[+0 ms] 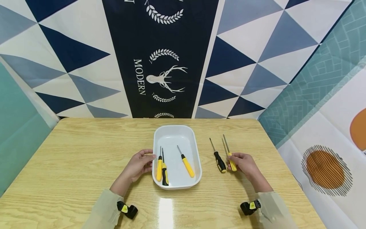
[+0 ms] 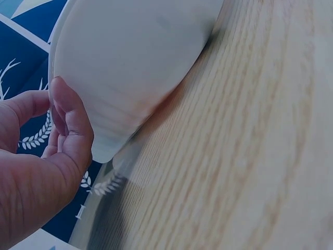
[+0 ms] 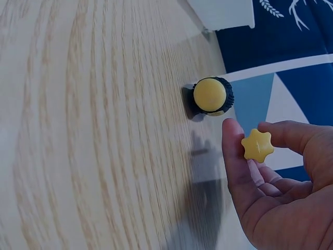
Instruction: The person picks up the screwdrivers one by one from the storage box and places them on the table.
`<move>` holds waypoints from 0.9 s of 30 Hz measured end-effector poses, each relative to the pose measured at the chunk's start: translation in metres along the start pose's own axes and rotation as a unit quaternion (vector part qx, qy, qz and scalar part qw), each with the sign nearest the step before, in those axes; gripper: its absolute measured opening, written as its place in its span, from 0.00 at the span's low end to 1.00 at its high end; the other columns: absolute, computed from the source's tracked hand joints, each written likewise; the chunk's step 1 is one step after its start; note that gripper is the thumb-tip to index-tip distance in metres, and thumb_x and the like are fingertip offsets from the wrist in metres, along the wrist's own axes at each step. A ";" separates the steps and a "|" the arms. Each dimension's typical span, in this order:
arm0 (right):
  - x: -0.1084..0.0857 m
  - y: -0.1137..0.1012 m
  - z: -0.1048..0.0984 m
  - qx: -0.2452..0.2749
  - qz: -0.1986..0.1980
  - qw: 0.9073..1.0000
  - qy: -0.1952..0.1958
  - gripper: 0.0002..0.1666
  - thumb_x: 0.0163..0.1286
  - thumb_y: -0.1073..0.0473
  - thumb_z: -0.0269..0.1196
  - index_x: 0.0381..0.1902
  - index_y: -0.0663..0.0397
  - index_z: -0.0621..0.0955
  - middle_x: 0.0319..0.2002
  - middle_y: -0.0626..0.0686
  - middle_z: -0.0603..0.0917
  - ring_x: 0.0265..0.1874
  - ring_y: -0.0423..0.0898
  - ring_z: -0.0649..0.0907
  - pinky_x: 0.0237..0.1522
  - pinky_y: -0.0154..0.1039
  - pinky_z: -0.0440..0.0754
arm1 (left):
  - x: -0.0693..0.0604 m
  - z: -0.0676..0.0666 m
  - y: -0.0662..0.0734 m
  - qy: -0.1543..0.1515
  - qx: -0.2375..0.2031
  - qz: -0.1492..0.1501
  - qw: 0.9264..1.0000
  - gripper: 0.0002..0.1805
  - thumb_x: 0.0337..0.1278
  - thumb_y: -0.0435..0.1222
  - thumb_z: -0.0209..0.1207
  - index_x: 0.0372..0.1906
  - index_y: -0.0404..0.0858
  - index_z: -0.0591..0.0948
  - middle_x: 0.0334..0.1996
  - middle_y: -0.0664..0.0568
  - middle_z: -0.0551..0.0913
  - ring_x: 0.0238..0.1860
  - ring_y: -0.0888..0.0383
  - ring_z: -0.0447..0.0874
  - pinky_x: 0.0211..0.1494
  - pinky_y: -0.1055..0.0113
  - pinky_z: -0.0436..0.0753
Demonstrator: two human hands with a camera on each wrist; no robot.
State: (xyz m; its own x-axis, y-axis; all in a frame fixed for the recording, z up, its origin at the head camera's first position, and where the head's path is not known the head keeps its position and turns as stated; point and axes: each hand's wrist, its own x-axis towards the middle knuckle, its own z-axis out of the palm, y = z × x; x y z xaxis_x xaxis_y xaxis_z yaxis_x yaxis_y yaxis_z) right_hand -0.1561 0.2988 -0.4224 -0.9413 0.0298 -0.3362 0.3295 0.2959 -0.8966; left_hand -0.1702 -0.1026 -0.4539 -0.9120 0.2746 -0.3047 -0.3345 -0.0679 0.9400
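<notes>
My left hand (image 1: 140, 164) grips the left rim of a white plastic tray (image 1: 197, 171); in the left wrist view the fingers (image 2: 78, 120) lie at the tray's edge. Inside the tray are a yellow screwdriver (image 1: 159, 170), a black-and-yellow screwdriver (image 1: 164, 175) close beside it, and another yellow-handled screwdriver (image 1: 187, 166) lying apart on the right. Right of the tray, my right hand (image 1: 243, 163) pinches the handle of a yellow screwdriver (image 1: 232, 163), whose lobed end (image 3: 257, 145) shows between thumb and finger. Just left of it a black screwdriver with a yellow end (image 1: 219, 161) lies on the table.
The wood-grain table (image 1: 85, 149) runs back to a wall hung with patterned cloth (image 1: 160, 79). A small black camera is strapped to each wrist, one on the left sleeve (image 1: 100, 211) and one on the right sleeve (image 1: 274, 211).
</notes>
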 end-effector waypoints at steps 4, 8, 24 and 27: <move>0.001 0.001 0.000 0.002 0.000 1.000 0.000 0.26 0.72 0.61 0.51 0.58 0.79 0.64 0.36 0.59 0.80 0.29 0.41 0.83 0.37 0.37 0.85 | 0.000 0.000 0.000 0.002 -0.003 -0.001 1.000 0.25 0.61 0.38 0.56 0.60 0.32 0.65 0.31 0.53 0.79 0.28 0.62 0.75 0.34 0.70 0.81; 0.003 0.003 -0.001 0.001 0.002 1.000 0.001 0.26 0.72 0.61 0.51 0.58 0.79 0.63 0.36 0.59 0.80 0.29 0.41 0.83 0.37 0.37 0.85 | 0.000 0.000 -0.001 0.002 -0.005 -0.001 1.000 0.26 0.61 0.38 0.56 0.60 0.32 0.65 0.31 0.52 0.79 0.27 0.62 0.75 0.34 0.70 0.81; 0.006 0.007 -0.003 0.003 0.008 1.000 0.003 0.28 0.71 0.61 0.51 0.60 0.79 0.61 0.37 0.58 0.80 0.28 0.41 0.84 0.36 0.37 0.85 | 0.000 0.000 0.001 0.000 -0.012 -0.007 1.000 0.26 0.61 0.39 0.57 0.60 0.33 0.66 0.30 0.53 0.78 0.27 0.62 0.75 0.34 0.70 0.81; 0.007 0.008 -0.003 0.005 0.013 1.000 0.004 0.29 0.71 0.62 0.51 0.61 0.79 0.61 0.36 0.58 0.80 0.28 0.41 0.84 0.36 0.37 0.85 | 0.001 0.000 0.001 -0.003 -0.007 -0.005 1.000 0.26 0.61 0.39 0.56 0.61 0.32 0.65 0.31 0.53 0.78 0.27 0.63 0.75 0.34 0.71 0.81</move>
State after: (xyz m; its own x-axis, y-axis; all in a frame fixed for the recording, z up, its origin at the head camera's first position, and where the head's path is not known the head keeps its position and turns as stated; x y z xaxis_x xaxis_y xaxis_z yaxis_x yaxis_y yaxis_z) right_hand -0.1599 0.3036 -0.4306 -0.9333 0.0445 -0.3564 0.3538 0.2862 -0.8905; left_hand -0.1711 -0.1023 -0.4535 -0.9071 0.2819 -0.3125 -0.3464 -0.0784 0.9348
